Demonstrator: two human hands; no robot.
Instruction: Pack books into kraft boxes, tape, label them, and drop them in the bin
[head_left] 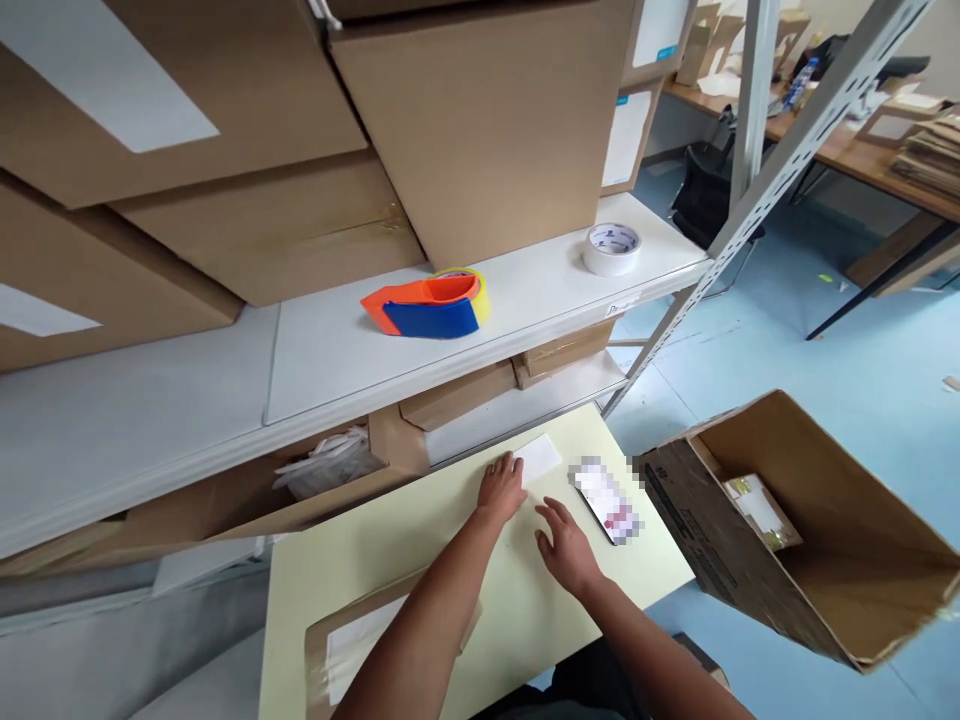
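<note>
My left hand (pixel 502 487) rests on the pale yellow table (pixel 360 535), its fingers stretched forward over the left end of a small white paper slip (pixel 538 458). My right hand (pixel 567 548) hovers close to the tabletop with fingers apart and nothing in them. Just right of it lies a phone (pixel 604 500), its screen blurred out. A small brown carton (pixel 319 650) with a white label and clear tape sits at the near left of the table, partly hidden by my left forearm.
On the shelf (pixel 322 375) ahead lie an orange-and-blue tape dispenser (pixel 427 305) and a white tape roll (pixel 611 250). Large cartons (pixel 487 130) stand behind them. A tall open box (pixel 750 560) with a small package (pixel 761 510) inside stands right of the table. A metal post (pixel 787 150) rises at right.
</note>
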